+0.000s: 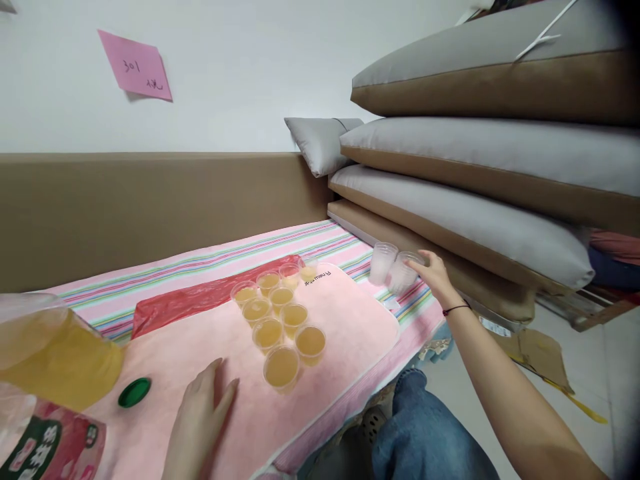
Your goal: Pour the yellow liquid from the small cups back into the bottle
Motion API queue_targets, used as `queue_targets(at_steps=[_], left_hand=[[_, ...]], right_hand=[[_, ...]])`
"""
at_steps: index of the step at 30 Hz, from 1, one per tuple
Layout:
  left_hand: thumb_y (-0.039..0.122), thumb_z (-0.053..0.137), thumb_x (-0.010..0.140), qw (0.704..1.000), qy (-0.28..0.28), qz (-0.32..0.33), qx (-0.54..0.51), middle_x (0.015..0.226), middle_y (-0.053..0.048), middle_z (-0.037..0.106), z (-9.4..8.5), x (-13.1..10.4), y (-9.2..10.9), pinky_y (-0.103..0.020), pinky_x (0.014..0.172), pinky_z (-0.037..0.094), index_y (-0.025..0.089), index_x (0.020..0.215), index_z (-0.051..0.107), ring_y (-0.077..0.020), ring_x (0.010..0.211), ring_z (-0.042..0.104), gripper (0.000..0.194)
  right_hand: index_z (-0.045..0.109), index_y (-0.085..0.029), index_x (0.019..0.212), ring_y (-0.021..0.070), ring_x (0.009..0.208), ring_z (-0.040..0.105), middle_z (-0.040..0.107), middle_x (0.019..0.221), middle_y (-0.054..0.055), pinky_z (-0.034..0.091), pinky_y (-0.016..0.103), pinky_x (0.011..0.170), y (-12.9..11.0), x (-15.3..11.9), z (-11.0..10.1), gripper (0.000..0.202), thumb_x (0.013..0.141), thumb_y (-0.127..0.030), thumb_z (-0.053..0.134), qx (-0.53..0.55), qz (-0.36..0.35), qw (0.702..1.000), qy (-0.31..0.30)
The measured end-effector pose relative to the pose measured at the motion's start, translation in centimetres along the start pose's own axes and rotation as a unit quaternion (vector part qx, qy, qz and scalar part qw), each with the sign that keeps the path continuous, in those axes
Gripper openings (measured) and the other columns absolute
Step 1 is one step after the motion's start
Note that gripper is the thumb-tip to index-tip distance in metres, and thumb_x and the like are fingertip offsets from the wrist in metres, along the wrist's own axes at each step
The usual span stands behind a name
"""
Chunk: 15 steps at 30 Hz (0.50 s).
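Note:
My right hand (434, 273) reaches out to the right, its thumb and fingers pinching the rim of a stack of clear plastic cups (401, 275). Beside it, on the striped cloth, stands a second stack of cups (384, 261). My left hand (200, 417) is low over the pink mat (345, 393), fingers apart, holding nothing. Between my hands, several cups of yellow liquid (281, 368) stand in two rows on the mat. Left of my left hand lies a green cap (135, 392). A large clear bottle of yellow liquid (65, 353) with a red label is partly cut off by the left edge.
Red plastic film (185, 301) lies along the mat's back edge on the striped cloth (195, 260). Large grey and brown cushions (475, 193) are piled at the right. A brown padded board (150, 207) runs behind. Cardboard (543, 353) lies on the floor.

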<state>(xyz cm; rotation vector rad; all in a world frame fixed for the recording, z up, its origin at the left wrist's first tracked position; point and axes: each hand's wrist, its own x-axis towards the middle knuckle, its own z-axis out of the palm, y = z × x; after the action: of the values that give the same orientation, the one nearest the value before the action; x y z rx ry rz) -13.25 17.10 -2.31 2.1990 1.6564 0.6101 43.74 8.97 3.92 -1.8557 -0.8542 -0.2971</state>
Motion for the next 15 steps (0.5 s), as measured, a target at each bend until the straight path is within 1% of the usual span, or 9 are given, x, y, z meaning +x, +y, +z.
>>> queue_targets(at_steps=[2,4,5,6,7,8,10,12,15], left_hand=[[0.061,0.042,0.082,1.0,0.003,-0.002,-0.001,0.136,-0.023,0.061,0.1,-0.2,0.1,-0.053,0.111,0.044,0.005,0.132,0.056,-0.0375,0.126,0.058,0.077],[0.059,0.041,0.083,1.0,0.009,0.0,-0.001,0.137,-0.022,0.061,0.2,-0.3,0.2,-0.053,0.111,0.043,0.004,0.132,0.056,-0.0372,0.127,0.058,0.075],[0.058,0.041,0.083,1.0,0.012,0.002,0.0,0.137,-0.022,0.061,0.3,-0.4,0.2,-0.053,0.111,0.043,0.005,0.131,0.056,-0.0371,0.127,0.057,0.073],[0.057,0.041,0.084,1.0,0.014,0.004,0.0,0.137,-0.022,0.062,0.4,-0.5,0.2,-0.053,0.11,0.044,0.005,0.131,0.057,-0.0369,0.127,0.057,0.072],[0.056,0.042,0.085,1.0,0.016,0.006,0.001,0.136,-0.021,0.062,0.5,-0.6,0.2,-0.053,0.11,0.044,0.006,0.131,0.057,-0.0367,0.126,0.058,0.07],[0.055,0.042,0.085,1.0,0.016,0.008,0.001,0.136,-0.021,0.063,0.6,-0.7,0.3,-0.053,0.11,0.045,0.006,0.131,0.057,-0.0364,0.126,0.058,0.069],[0.052,0.042,0.086,1.0,0.017,0.009,0.003,0.134,-0.02,0.064,0.7,-1.0,0.3,-0.052,0.109,0.045,0.006,0.13,0.058,-0.0356,0.125,0.058,0.066],[0.049,0.042,0.087,1.0,0.014,0.011,0.009,0.133,-0.019,0.064,0.6,-1.3,0.4,-0.052,0.109,0.045,0.007,0.13,0.059,-0.0349,0.125,0.059,0.062],[0.043,0.042,0.088,1.0,0.004,0.007,0.018,0.133,-0.018,0.065,0.4,-1.8,0.8,-0.051,0.108,0.046,0.009,0.13,0.059,-0.0337,0.125,0.058,0.056]], right_hand=[[0.06,-0.021,0.12,0.034,0.127,0.046,0.055,0.129,0.014,0.031,0.053,0.111,-1.7,-0.7,-0.1,0.062,0.072,-0.059,0.069,0.01,-0.025,0.999,0.022],[0.059,-0.022,0.122,0.0321,0.133,0.042,0.055,0.134,0.013,0.023,0.051,0.117,-4.1,-1.9,0.7,0.061,0.073,-0.056,0.07,0.049,-0.079,0.995,0.026],[0.059,-0.022,0.12,0.0317,0.133,0.043,0.056,0.133,0.012,0.022,0.051,0.118,-5.3,-2.6,1.6,0.057,0.074,-0.054,0.07,0.085,-0.102,0.991,0.006],[0.06,-0.022,0.117,0.032,0.132,0.044,0.057,0.133,0.012,0.022,0.052,0.119,-6.5,-3.4,2.9,0.055,0.073,-0.052,0.072,0.129,-0.104,0.986,-0.033],[0.061,-0.022,0.117,0.032,0.133,0.043,0.056,0.135,0.012,0.022,0.052,0.119,-7.5,-4.3,4.5,0.055,0.071,-0.051,0.074,0.179,-0.085,0.976,-0.094],[0.061,-0.023,0.117,0.0318,0.133,0.046,0.057,0.135,0.012,0.026,0.051,0.118,-8.4,-5.2,6.3,0.057,0.071,-0.052,0.075,0.199,-0.074,0.967,-0.137],[0.062,-0.023,0.117,0.0316,0.126,0.054,0.061,0.131,0.012,0.038,0.051,0.112,-9.4,-6.9,10.5,0.058,0.068,-0.052,0.076,0.225,-0.047,0.952,-0.2],[0.062,-0.023,0.115,0.0321,0.118,0.06,0.064,0.126,0.013,0.048,0.05,0.102,-9.7,-8.0,14.8,0.061,0.064,-0.052,0.078,0.246,-0.006,0.937,-0.249],[0.061,-0.022,0.118,0.033,0.114,0.064,0.065,0.123,0.016,0.052,0.051,0.098,-9.9,-8.9,19.9,0.07,0.056,-0.047,0.081,0.281,0.05,0.913,-0.292]])
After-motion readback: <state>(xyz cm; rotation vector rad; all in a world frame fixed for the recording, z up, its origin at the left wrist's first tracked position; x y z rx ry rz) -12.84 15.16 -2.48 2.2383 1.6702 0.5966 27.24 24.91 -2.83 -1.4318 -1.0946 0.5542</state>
